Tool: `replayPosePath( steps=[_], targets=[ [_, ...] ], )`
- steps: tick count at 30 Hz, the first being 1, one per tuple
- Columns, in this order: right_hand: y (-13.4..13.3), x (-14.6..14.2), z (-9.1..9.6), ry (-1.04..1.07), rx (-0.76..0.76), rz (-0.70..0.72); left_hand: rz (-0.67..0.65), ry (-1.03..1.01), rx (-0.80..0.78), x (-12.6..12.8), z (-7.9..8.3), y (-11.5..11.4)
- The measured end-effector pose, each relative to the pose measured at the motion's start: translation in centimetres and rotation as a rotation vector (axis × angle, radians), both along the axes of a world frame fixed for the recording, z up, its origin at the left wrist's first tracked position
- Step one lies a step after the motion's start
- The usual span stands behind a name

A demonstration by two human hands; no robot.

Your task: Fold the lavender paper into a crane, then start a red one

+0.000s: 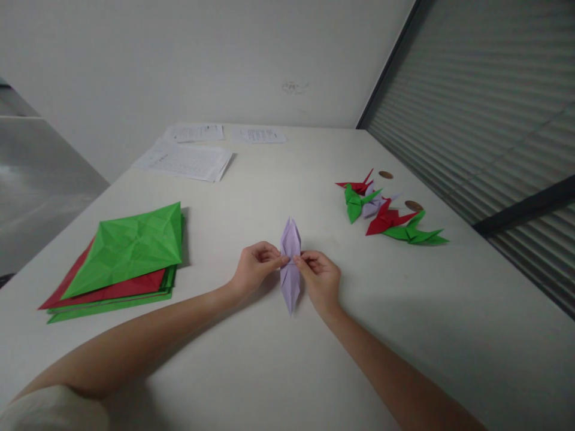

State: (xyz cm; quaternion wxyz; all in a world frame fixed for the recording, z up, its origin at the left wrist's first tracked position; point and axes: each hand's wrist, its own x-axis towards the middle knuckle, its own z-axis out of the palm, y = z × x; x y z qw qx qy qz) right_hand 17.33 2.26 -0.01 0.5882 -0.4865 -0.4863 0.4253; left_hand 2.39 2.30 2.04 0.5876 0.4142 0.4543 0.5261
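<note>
A light purple sheet of origami paper (290, 286), folded into a long narrow diamond, is held upright in front of me with its points toward and away from me. The far end splits into two tips. My left hand (257, 267) pinches its left edge near the middle, thumb on top. From the other side, my right hand (320, 278) grips the right edge at the same height, thumb on top and fingers curled beneath. The two thumbs nearly meet at the centre. Fingers under the paper are partly hidden.
A stack of creased green and red paper (135, 242) lies on the white table (251, 383) at left. Several folded paper cranes (354, 203) in green, red and purple sit at right, beside two brown discs (413, 206). Printed sheets (193, 161) lie at the back left, near the wall.
</note>
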Motion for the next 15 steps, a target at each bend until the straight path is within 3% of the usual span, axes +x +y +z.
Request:
replayPosePath(
  steps=[4, 15],
  targets=[
    [0.06, 0.02, 0.13, 0.027, -0.001, -0.005, -0.014, -0.081, -0.005, -0.04, 0.23, 0.0],
    [0.14, 0.22, 0.05, -0.022, 0.002, 0.01, -0.154, 0.001, -0.025, 0.06, 0.18, 0.08]
  ],
)
